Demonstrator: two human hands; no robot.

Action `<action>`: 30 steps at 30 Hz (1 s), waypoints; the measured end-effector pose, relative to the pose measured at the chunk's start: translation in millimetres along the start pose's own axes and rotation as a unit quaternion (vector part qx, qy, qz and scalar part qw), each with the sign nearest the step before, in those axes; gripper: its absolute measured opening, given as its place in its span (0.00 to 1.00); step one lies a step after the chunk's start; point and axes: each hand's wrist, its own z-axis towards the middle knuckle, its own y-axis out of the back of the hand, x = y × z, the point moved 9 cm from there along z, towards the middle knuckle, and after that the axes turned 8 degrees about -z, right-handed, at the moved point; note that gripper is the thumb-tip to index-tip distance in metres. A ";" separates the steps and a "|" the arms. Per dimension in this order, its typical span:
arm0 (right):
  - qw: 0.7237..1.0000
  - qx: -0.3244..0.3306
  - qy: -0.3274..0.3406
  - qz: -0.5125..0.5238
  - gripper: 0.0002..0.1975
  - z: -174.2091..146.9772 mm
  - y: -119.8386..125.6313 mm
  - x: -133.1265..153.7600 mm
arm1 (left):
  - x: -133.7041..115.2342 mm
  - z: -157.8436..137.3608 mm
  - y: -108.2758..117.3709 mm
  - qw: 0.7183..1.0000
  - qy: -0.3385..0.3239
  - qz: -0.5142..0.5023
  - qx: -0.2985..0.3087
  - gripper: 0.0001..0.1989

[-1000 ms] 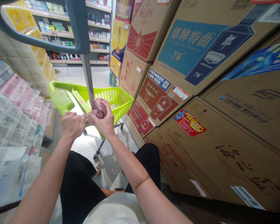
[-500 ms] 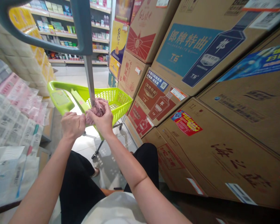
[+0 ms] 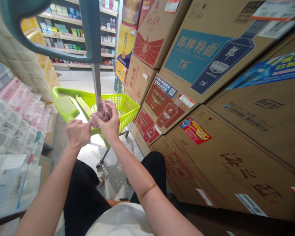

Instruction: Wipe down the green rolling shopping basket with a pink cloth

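Note:
A crumpled pink cloth (image 3: 104, 114) is wrapped about the lower visible part of a metal pole (image 3: 96, 82). The pole runs up to a thick blue-grey plastic handle (image 3: 92, 32) at the upper left. My right hand (image 3: 110, 126) presses the cloth against the pole, its fingers curled round the far side. Just left of it, my left hand (image 3: 78, 132) is closed like a fist, with the cloth's end at its thumb side; its fingertips are hidden. Behind both hands stands a lime-green shopping cart (image 3: 129, 111) with a lattice basket.
Stacked cardboard cartons (image 3: 199, 144) wall off the right side closely. Plastic-wrapped packs (image 3: 19, 131) pile up on the left. Shelves (image 3: 68, 37) of small goods stand at the back, beyond a pale tiled floor (image 3: 88, 152).
The handle and pole have shifted slightly right and down in view. My right fingers sit a little higher around the cloth. Both hands keep their hold.

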 end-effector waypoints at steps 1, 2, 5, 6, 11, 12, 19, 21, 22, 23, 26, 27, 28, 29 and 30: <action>1.000 0.000 0.016 0.006 0.29 7.7 0.2 11.5 | 0.3 0.1 -0.7 1.000 0.000 0.003 0.002 0.31; 0.999 -0.002 0.031 0.012 0.29 13.5 0.6 21.3 | 0.6 0.1 -1.2 1.000 0.001 0.006 0.003 0.31; 0.998 -0.016 0.060 0.004 0.28 13.3 1.9 32.4 | 0.8 -0.3 -2.4 1.000 0.001 0.006 0.005 0.31; 0.997 -0.022 0.069 -0.012 0.28 7.6 2.1 30.7 | 1.0 -0.5 -2.6 1.000 0.002 0.004 0.006 0.31; 0.988 -0.050 0.114 -0.094 0.28 -16.5 2.7 21.2 | 0.1 -0.6 -2.4 1.000 0.004 0.003 0.006 0.28; 0.987 -0.052 0.118 -0.096 0.27 -13.8 3.4 24.4 | -0.6 -0.5 -2.2 1.000 0.002 0.005 0.006 0.27; 0.985 -0.065 0.136 -0.082 0.26 22.9 11.7 68.7 | -3.2 2.2 -3.1 1.000 -0.005 0.017 0.010 0.24; 0.986 -0.064 0.122 -0.093 0.26 15.6 11.9 62.5 | -3.6 3.0 -2.7 1.000 -0.001 0.016 0.012 0.24; 0.986 -0.063 0.116 -0.098 0.26 9.6 11.8 57.0 | -3.8 3.3 -2.0 1.000 0.002 0.013 0.011 0.24; 0.987 -0.060 0.110 -0.102 0.26 3.8 11.6 51.4 | -4.0 3.5 -1.1 1.000 0.005 0.009 0.010 0.24; 0.989 -0.038 0.098 -0.104 0.25 -1.9 10.5 47.2 | -5.2 3.2 0.8 1.000 0.011 -0.005 0.004 0.24; 0.989 -0.030 0.100 -0.101 0.24 1.8 10.9 53.4 | -5.6 2.9 1.1 1.000 0.012 -0.008 0.002 0.24; 0.989 -0.025 0.106 -0.096 0.23 7.8 12.2 63.5 | -6.0 2.4 0.9 1.000 0.012 -0.010 0.000 0.24; 0.989 -0.026 0.114 -0.087 0.23 15.5 14.7 76.4 | -6.3 1.9 0.5 1.000 0.013 -0.010 -0.002 0.24; 0.988 -0.029 0.127 -0.077 0.22 23.7 17.5 90.8 | -6.6 1.4 -0.3 1.000 0.013 -0.009 -0.002 0.24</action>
